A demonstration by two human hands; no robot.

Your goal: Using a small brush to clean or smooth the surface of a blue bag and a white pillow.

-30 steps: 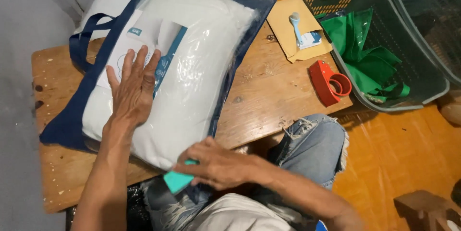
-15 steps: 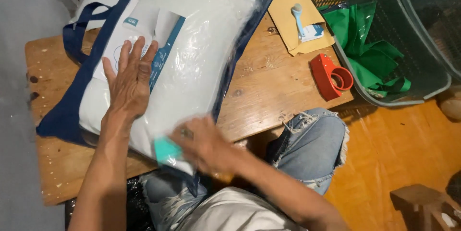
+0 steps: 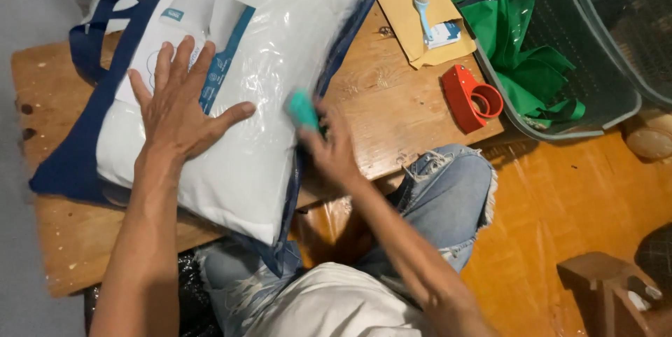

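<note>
A white pillow in a clear plastic bag with dark blue trim and handles [image 3: 266, 64] lies across a wooden table [image 3: 392, 113]. My left hand [image 3: 178, 102] presses flat on top of the bag, fingers spread, beside a white and blue paper insert. My right hand [image 3: 329, 144] is blurred at the bag's right edge and grips a small teal cloth [image 3: 303, 108] against the blue trim.
A brown envelope [image 3: 406, 8] with a small blue and white item lies on the table's far right. A red tape dispenser [image 3: 470, 97] sits near the table edge. A grey laundry basket [image 3: 581, 92] holding green fabric stands on the orange wooden floor. My jeans-clad knee is below the table.
My right hand with the teal cloth has slid from the bag's near corner up along its right edge. My left hand stays pressed on the bag.
</note>
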